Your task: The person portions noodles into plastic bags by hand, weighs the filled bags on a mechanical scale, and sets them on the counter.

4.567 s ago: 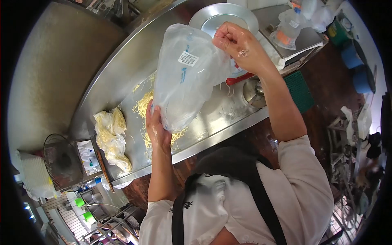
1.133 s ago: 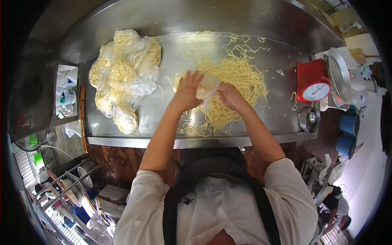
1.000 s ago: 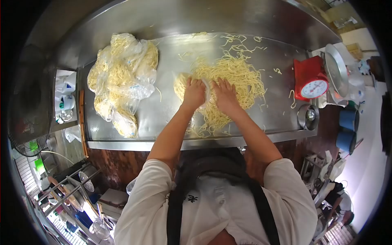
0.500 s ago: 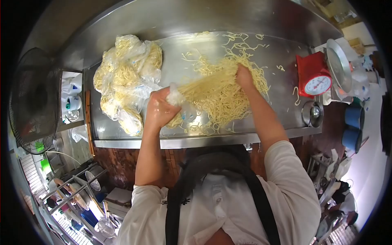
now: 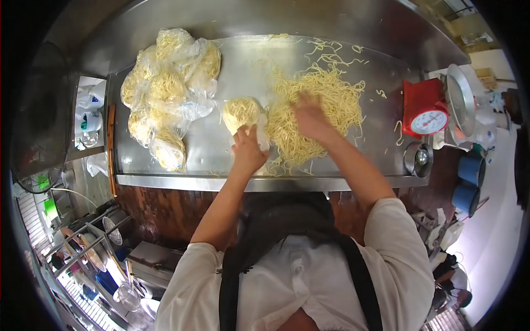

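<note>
A plastic bag of noodles (image 5: 240,112) lies on the steel worktop in front of me. My left hand (image 5: 249,151) has its fingers on the bag's near edge, gripping the plastic, some of which shows beside the hand. To the right spreads a loose pile of pale yellow noodles (image 5: 331,102). Over its left part is my right hand (image 5: 310,117), smeared by motion, so I cannot make out its fingers or anything in them. Several filled bags of noodles (image 5: 168,88) are heaped at the left.
A red dial scale (image 5: 425,107) with a metal pan (image 5: 460,99) stands at the right. Near the front right corner sits a small metal bowl (image 5: 418,159). Stray noodles lie around the pile. The steel worktop (image 5: 193,149) has a raised front edge.
The noodles stretched between my hands are no longer there. My left hand has moved right and down, and a filled bag now rests by it. My right hand has shifted left and lower.
</note>
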Available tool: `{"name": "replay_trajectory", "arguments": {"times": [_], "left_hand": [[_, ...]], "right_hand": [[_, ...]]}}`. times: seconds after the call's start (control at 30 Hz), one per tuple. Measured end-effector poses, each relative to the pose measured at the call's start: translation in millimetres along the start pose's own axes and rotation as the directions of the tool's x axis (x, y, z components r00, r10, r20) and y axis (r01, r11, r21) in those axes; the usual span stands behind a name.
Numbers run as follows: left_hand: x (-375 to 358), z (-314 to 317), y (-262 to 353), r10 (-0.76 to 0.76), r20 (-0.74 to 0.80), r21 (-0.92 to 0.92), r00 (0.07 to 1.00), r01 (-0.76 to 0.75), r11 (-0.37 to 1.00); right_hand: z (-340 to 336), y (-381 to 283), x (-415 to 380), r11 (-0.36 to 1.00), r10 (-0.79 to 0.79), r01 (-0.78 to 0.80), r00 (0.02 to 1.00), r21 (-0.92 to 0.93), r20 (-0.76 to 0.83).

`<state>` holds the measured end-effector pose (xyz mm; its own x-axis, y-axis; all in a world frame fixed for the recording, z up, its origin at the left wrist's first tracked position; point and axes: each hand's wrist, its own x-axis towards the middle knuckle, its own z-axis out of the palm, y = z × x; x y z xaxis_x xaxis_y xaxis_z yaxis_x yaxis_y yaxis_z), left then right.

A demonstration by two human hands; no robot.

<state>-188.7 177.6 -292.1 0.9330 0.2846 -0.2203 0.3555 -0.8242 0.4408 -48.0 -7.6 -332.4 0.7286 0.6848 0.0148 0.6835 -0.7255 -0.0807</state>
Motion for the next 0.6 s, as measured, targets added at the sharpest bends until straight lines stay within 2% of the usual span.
{"name": "replay_trajectory", "arguments": {"times": [0.03,0.1,0.13,0.23,0.33,0.37,0.4,0.43,0.47,0.5,0.53,0.57,0.6], "left_hand": [[-0.7,4.1,4.4,-0.003,-0.039,-0.055,0.999,0.001,0.998],[10.0,15.8,7.3,-0.008,-0.123,-0.165,0.992,-0.012,0.986],[22.0,31.3,-5.8,0.081,-0.256,-0.202,0.963,-0.136,0.97],[26.9,-0.1,10.4,-0.121,-0.199,-0.445,0.972,0.02,0.895],[3.1,-36.6,50.0,-0.18,-0.239,-0.714,0.954,-0.047,0.699],[-4.5,-43.3,62.6,-0.182,-0.245,-0.78,0.952,-0.082,0.621],[-11.2,-49.1,73.5,-0.135,-0.225,-0.806,0.965,-0.107,0.583],[-7.8,-49.3,74.6,-0.155,-0.207,-0.854,0.966,-0.1,0.511],[-1.8,-49.2,72.0,-0.176,-0.181,-0.896,0.968,-0.089,0.435],[4.3,-50.7,65.4,-0.193,-0.152,-0.93,0.969,-0.074,0.36],[14.3,-57.5,49.6,-0.161,-0.113,-0.959,0.981,-0.066,0.274],[25.0,-59.8,24.7,-0.121,-0.065,-0.926,0.99,-0.015,0.378],[35.3,-70.4,1.4,0.035,-0.088,-0.716,0.995,-0.088,0.693]], "right_hand": [[15.5,-17.3,0.8,0.996,-0.078,0.081,0.994,0.034,-0.072],[38.4,-29.3,13.6,0.951,-0.225,0.211,0.974,0.226,0.037],[44.2,-31.7,20.3,0.909,-0.304,0.263,0.949,0.323,0.083],[10.0,-34.1,40.6,0.812,-0.296,0.052,0.895,0.581,0.334],[-37.1,-33.7,53.9,0.534,-0.368,0.133,0.926,0.835,0.088],[-33.0,-41.3,52.6,0.383,-0.268,-0.121,0.934,0.916,0.235],[-27.3,-56.0,48.8,0.188,-0.193,-0.36,0.899,0.914,0.394],[-28.4,-65.0,47.6,-0.029,-0.153,-0.559,0.822,0.829,0.548],[-31.7,-64.6,46.8,0.404,-0.303,-0.416,0.78,0.815,0.548],[-32.5,-63.6,33.7,0.511,-0.239,-0.212,0.896,0.833,0.375],[-33.0,-57.9,16.8,0.622,-0.203,-0.005,0.965,0.783,0.167],[-33.2,-46.8,3.6,0.719,-0.202,0.182,0.978,0.67,-0.049],[-33.5,-24.8,-3.4,0.711,-0.216,0.107,0.974,0.695,0.071]]}}
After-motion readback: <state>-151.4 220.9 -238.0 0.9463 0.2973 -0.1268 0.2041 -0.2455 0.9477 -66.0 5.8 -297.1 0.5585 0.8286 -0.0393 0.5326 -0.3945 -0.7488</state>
